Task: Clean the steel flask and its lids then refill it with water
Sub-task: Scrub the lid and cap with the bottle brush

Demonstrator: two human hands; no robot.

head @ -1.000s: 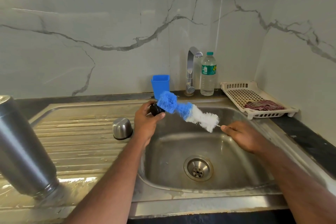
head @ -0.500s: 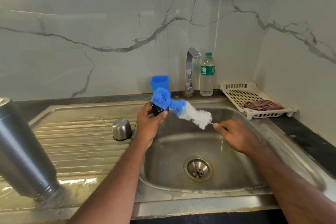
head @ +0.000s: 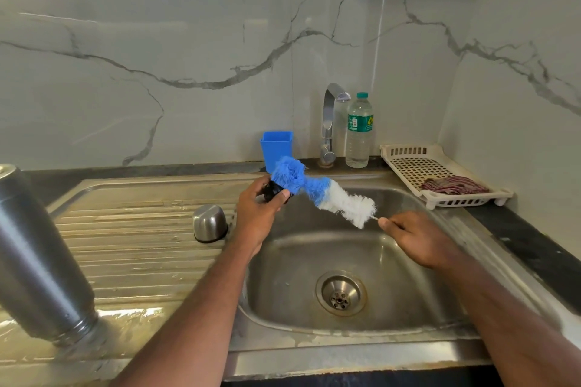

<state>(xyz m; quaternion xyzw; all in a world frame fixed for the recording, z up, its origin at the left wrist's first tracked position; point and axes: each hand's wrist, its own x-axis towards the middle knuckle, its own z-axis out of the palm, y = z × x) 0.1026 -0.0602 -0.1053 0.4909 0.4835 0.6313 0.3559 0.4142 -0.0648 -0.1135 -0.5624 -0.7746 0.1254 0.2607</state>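
Note:
My left hand [head: 256, 217] grips a small black inner lid [head: 273, 192] above the sink's left edge. The blue tip of a blue and white bottle brush [head: 317, 190] presses against that lid. My right hand [head: 415, 237] pinches the brush's thin wire handle over the basin. The steel flask [head: 34, 258] stands mouth down on the wet drainboard at the far left. Its steel cup lid [head: 210, 223] sits upside down on the drainboard beside the basin.
The steel sink [head: 408, 302] has a drain in its middle. A tap [head: 330, 122], a blue plastic cup [head: 278, 148] and a water bottle [head: 359, 132] stand at the back. A white tray [head: 408, 160] with a striped cloth [head: 452, 185] lies at the right.
The brush and my right hand shifted left and slightly up, pushing the blue tip over the black lid. My left hand stayed in about the same place.

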